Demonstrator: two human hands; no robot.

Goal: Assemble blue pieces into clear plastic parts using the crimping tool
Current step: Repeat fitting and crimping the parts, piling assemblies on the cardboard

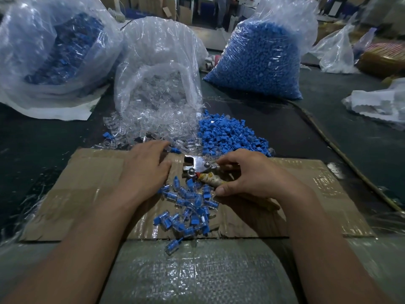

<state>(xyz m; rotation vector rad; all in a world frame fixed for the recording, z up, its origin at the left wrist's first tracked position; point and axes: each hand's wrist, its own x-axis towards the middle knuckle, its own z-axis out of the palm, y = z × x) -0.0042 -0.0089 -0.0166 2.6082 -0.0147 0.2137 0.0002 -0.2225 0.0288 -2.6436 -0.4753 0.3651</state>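
A small heap of finished pieces [190,207] lies on the cardboard [87,183], but big piles of blue pieces [225,134] and clear parts [149,126] are not done yet — lots left. The right hand [252,174] curls round the handles of the crimping tool [197,166]. The left hand [144,165] lies flat, fingers straight, by the clear parts — what is under it is hidden

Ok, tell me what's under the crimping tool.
The crimping tool lies on the taped cardboard sheet, its metal head in plain view. The right hand grips and covers its handles, so what lies beneath them is hidden.
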